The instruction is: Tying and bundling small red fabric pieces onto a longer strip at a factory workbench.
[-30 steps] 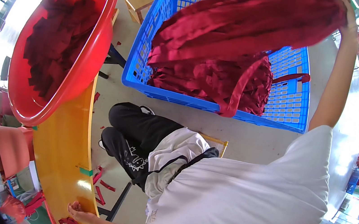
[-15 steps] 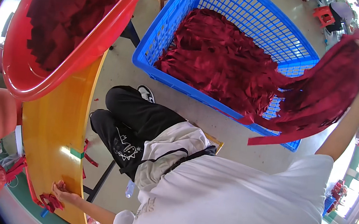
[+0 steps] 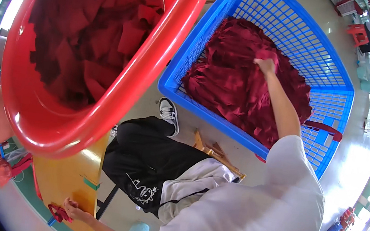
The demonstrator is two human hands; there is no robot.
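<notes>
Two hands — right hand (image 3: 266,64) clutching red cloth (image 3: 245,86) in blue crate (image 3: 333,88), left hand (image 3: 71,209) gripping scrap (image 3: 57,213) on yellow table (image 3: 69,179).

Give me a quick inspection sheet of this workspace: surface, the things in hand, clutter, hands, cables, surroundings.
Surface: yellow table, mostly bare at its near end.
Job's things: dark red fabric strips heaped in a blue crate on the floor.
Clutter: red tub of red fabric pieces on the table.
Hands: right hand grips the heap; left hand holds red scraps at the table edge.
Cables: nothing seen.
Surroundings: shiny floor, wooden stool, red stools far off.
</notes>
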